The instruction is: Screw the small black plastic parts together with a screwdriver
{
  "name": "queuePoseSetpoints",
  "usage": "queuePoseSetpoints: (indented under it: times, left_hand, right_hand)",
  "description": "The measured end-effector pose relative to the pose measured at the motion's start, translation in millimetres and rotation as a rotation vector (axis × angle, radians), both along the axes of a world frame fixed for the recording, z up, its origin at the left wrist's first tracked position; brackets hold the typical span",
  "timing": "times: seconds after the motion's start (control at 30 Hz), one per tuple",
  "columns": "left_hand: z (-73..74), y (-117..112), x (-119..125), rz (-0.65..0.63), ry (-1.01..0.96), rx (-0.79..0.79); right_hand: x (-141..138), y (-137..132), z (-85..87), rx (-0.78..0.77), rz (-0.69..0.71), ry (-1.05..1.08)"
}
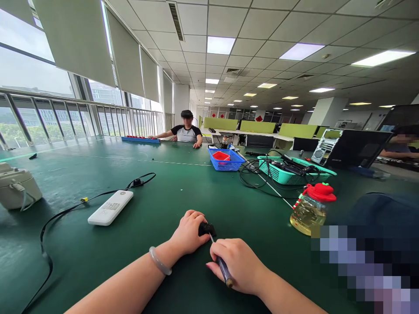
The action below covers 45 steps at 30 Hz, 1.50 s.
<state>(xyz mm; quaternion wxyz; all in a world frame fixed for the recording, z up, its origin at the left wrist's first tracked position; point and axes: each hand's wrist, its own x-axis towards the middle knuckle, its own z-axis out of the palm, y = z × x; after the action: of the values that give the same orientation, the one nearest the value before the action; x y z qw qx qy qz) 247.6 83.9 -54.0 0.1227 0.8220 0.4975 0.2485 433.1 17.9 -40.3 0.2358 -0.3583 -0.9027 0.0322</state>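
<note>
Lt-grey bangle (158,262) (L wrist (169,251))

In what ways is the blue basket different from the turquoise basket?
The blue basket looks shorter than the turquoise basket. The blue basket holds a red container; the turquoise basket holds black cables. Both have perforated sides and stand on the green table.

And here's daylight pouring in on the left through tall windows (31,74), pale blinds (72,41) partway down, a metal railing (18,118) running below! Overhead, a tiled ceiling (193,22) stretches deep into the room, lit panels (221,45) glowing row after row. The green table (163,187) fills the foreground; beyond it, lime partitions (221,123) rise over white workstations (225,131), a white pillar (325,111) off right.
</note>
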Motion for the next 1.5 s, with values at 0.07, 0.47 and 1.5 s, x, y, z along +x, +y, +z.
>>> queuePoseSetpoints:
  times: [0.07,0.47,1.5]
  left_hand:
    - [-0.4,0,0,0.000,0.001,0.004]
    - [0.1,0,1,-0.003,-0.005,-0.006]
    - [-1.4,0,0,-0.015,0.030,-0.017]
  right_hand:
    - [0,-1,-0.4,0.003,-0.002,-0.001]
    - [0,0,5.9,-0.016,-0.040,0.047]
    - [3,-3,11.6,0.110,-0.054,0.219]
